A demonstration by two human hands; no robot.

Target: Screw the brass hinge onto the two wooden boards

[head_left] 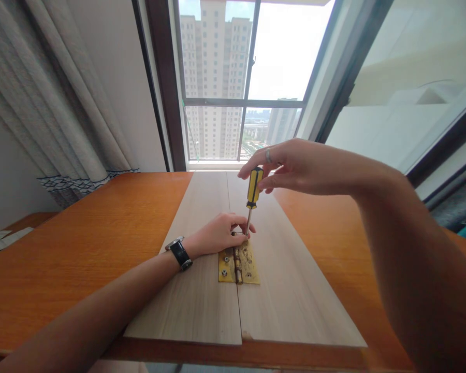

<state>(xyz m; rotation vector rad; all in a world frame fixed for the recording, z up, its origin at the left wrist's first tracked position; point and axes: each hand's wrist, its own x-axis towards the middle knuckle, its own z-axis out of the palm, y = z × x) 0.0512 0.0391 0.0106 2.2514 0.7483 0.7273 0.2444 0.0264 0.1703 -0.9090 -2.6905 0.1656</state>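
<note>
A screwdriver [253, 189] with a yellow and black handle stands nearly upright, its tip at the upper right leaf of a brass hinge [248, 264]. My right hand [295, 166], a ring on one finger, is closed round the top of the handle. My left hand [223, 232] lies low over the hinge's far end, thumb and fingers curled in a pinch about the screwdriver's tip; whatever sits between them is too small to make out. The hinge spans the seam of two pale wooden boards [287, 290]. Two screws [224, 272] show in its left leaf.
Beneath the boards is an orange-brown wooden table [132, 223], whose front edge runs just below their near ends. A window [244, 102] rises beyond the far edge. Grey curtains [58, 93] hang at left. A black-strapped watch [179, 254] is on my left wrist.
</note>
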